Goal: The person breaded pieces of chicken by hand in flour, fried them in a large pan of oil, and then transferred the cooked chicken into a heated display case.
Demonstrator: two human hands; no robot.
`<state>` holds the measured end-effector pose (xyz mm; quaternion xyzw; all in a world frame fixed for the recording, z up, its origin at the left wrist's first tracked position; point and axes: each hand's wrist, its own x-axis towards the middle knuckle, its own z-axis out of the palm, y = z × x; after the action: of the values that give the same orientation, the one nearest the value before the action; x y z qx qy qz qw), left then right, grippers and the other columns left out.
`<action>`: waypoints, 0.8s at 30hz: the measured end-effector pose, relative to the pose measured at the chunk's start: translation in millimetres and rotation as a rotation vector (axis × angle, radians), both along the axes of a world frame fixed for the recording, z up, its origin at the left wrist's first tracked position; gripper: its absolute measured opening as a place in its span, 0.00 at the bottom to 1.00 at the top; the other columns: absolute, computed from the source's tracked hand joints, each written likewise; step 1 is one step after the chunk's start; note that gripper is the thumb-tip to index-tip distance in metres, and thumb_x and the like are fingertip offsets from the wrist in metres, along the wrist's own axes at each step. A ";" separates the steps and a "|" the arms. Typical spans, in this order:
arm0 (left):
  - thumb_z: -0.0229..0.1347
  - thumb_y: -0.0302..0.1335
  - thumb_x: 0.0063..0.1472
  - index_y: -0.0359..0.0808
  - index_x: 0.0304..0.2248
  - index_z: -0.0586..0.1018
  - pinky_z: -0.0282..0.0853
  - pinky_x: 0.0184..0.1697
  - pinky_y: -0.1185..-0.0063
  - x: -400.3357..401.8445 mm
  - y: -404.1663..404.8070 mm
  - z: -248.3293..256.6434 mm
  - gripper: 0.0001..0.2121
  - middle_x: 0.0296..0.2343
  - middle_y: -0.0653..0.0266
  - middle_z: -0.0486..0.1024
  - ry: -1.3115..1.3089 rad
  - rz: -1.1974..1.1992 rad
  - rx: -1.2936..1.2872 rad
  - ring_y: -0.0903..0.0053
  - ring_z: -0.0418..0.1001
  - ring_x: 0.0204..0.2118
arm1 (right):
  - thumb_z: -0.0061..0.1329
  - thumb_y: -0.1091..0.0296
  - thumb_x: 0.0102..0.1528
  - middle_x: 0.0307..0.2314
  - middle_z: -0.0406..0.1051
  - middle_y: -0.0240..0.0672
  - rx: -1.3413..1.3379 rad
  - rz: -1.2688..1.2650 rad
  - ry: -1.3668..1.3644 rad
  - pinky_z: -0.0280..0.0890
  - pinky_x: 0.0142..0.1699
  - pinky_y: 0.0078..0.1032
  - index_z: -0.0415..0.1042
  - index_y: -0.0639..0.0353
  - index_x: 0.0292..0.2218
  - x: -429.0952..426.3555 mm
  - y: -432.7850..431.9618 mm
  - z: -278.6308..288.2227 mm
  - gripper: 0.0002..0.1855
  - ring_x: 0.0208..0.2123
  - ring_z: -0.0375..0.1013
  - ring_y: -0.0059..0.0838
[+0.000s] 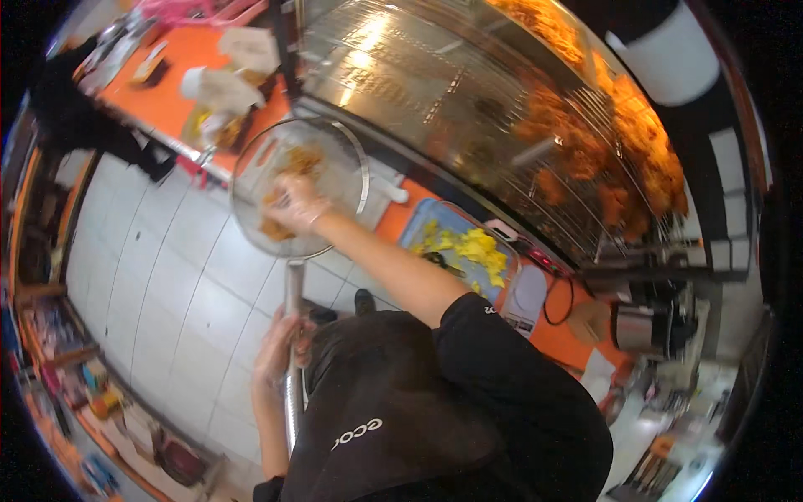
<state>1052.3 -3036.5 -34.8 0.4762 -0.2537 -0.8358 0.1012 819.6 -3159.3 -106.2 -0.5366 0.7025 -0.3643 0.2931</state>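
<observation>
My left hand (282,348), in a clear glove, is closed around the metal handle (293,389) of a wide round mesh strainer (367,166). Over the strainer, my right hand (295,204), also in a clear glove, is at golden-brown fried pieces (301,160); more fried food (276,230) lies just below the fingers. The fingers are bent, and blur hides whether a piece is between them. Part of the strainer overlaps a pale board (266,152) on the orange counter.
A glass display case (433,69) with fried chicken (646,150) borders the counter. Near my right arm stands a blue tray (414,226) of yellow pieces (480,251). Paper packets (248,47) lie on the orange counter (194,47). Another person in dark clothes (81,119) stands at upper left.
</observation>
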 end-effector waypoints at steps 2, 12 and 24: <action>0.51 0.37 0.65 0.40 0.53 0.63 0.58 0.15 0.86 -0.8 2.3 -0.7 0.20 0.29 0.66 0.70 -0.036 0.020 0.007 0.85 0.62 0.19 | 0.62 0.54 0.47 0.29 0.77 0.43 -0.106 -0.131 -0.032 0.72 0.39 0.29 0.75 0.60 0.33 -13.6 36.5 16.1 0.19 0.32 0.78 0.33; 0.52 0.42 0.65 0.39 0.41 0.70 0.57 0.15 0.88 -7.0 7.1 3.5 0.15 0.30 0.67 0.68 -0.133 -0.007 -0.031 0.87 0.62 0.20 | 0.54 0.61 0.58 0.39 0.71 0.34 -0.613 -1.085 -0.124 0.68 0.47 0.28 0.71 0.60 0.45 -156.8 294.9 160.5 0.17 0.42 0.71 0.24; 0.53 0.41 0.65 0.37 0.44 0.68 0.57 0.16 0.87 -10.3 10.4 -0.2 0.17 0.31 0.65 0.68 -0.072 0.023 -0.045 0.87 0.62 0.20 | 0.59 0.58 0.53 0.54 0.61 0.41 -0.474 -1.008 0.625 0.60 0.57 0.44 0.63 0.60 0.57 -400.8 292.6 303.0 0.34 0.55 0.61 0.39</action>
<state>1042.0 -3026.2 -34.9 0.5065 -0.2704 -0.8110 0.1122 418.8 -2866.6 196.7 -0.2714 0.8214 -0.4292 -0.2595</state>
